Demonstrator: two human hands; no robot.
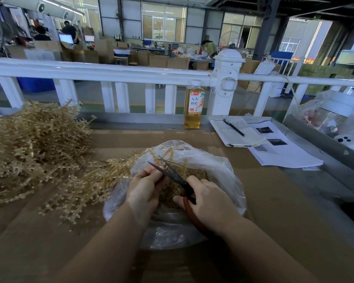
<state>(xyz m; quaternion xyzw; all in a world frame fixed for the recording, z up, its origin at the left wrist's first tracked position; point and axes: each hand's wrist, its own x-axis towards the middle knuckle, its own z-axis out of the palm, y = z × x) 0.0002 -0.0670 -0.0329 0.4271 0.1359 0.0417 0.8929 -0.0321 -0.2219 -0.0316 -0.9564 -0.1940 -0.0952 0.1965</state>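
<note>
Scissors (173,173), black blades parted, reddish handle; beige sprig (161,166) between

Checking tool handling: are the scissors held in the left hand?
No, the right hand grips the scissors by the handles, while the left hand pinches a small beige piece at the blades.

1. The bag (219,172) lies on the counter (274,201), with the scissors (176,176) above it.
2. The pile of branched strips (35,144) lies left, touching the bag.
3. The bottle (194,106) stands behind the bag, before the railing (110,70).
4. Right of the bottle, the pen (234,127) lies on the notebook (241,137), over the papers (286,158).
</note>
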